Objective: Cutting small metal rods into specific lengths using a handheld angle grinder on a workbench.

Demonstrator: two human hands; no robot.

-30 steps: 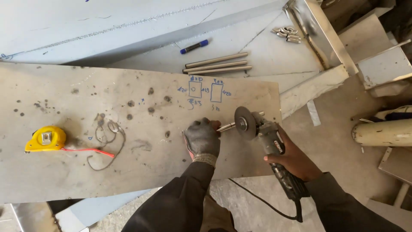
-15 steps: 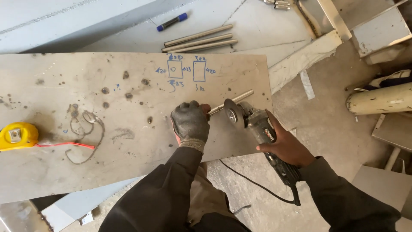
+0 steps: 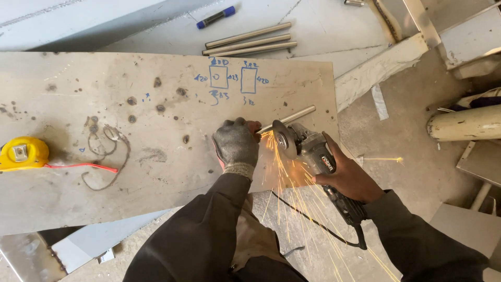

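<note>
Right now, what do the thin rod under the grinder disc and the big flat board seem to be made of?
The rod looks like bare metal, probably steel: a smooth silver sheen, and orange sparks fly where the disc meets it. The board looks like pale plywood or a similar sheet, matte, with dark burn spots; it is hard to be sure.

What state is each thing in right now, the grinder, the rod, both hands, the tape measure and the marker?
angle grinder: running, disc on the rod, sparks flying
metal rod: lying on the board, pinned at one end
left hand: gloved, closed on the rod
right hand: bare, gripping the grinder body
tape measure: tape pulled out a little
marker: capped, lying flat
</note>
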